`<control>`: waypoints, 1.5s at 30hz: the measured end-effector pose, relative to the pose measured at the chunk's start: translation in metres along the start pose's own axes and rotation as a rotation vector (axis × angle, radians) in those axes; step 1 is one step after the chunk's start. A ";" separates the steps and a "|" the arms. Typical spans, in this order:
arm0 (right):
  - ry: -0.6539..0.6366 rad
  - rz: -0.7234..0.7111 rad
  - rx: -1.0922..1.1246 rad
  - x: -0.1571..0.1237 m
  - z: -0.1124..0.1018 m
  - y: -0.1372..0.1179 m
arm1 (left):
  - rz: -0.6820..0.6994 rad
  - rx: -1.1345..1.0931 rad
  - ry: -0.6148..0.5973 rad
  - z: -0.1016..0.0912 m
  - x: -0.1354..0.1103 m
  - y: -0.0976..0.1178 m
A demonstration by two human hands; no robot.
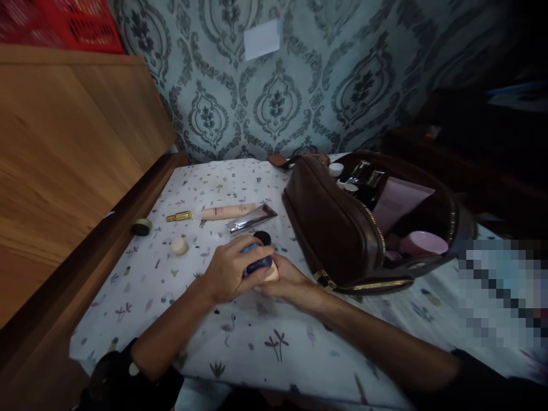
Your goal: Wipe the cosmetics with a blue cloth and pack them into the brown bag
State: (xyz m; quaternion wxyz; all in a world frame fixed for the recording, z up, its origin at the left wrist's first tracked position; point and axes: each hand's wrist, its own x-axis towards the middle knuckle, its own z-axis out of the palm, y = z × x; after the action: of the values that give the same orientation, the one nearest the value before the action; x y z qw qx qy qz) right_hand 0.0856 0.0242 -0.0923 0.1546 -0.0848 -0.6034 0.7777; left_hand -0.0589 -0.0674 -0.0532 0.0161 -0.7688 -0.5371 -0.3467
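Observation:
My hands meet over the middle of the table. My left hand (pixel 233 271) is closed round a blue, rounded item (pixel 258 265), mostly covered by the fingers. Against it, my right hand (pixel 289 279) grips a small beige item (pixel 272 272); its kind is hidden. A round black piece (pixel 262 237) shows just beyond the fingers, and I cannot tell whether it is attached. Behind the hands lie a silver tube (pixel 252 219) and a beige tube (pixel 226 212). Further left are a small gold vial (pixel 178 216) and a cream-coloured little jar (pixel 179 246).
An open brown toiletry bag (pixel 331 228) stands on the right, holding a pink tube (pixel 400 202), a pink jar (pixel 423 243) and several other containers. A dark green round container (pixel 141 227) sits at the table's left edge, beside a wooden cabinet (pixel 77 148). Patterned wallpaper rises behind.

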 end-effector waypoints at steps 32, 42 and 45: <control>-0.122 0.173 0.040 -0.009 -0.007 -0.010 | -0.554 -0.498 0.001 0.000 0.003 -0.005; 0.083 0.140 0.045 -0.004 -0.003 -0.006 | -0.407 -0.384 -0.101 -0.012 0.007 -0.009; 0.204 0.092 -0.092 -0.001 -0.004 -0.001 | -0.411 -0.332 -0.163 -0.011 0.008 -0.012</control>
State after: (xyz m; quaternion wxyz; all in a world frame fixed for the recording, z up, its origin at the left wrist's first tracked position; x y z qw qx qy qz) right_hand 0.0878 0.0273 -0.0921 0.1753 -0.1981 -0.6151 0.7428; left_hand -0.0731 -0.0606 -0.0444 -0.2241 -0.6611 -0.6171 -0.3632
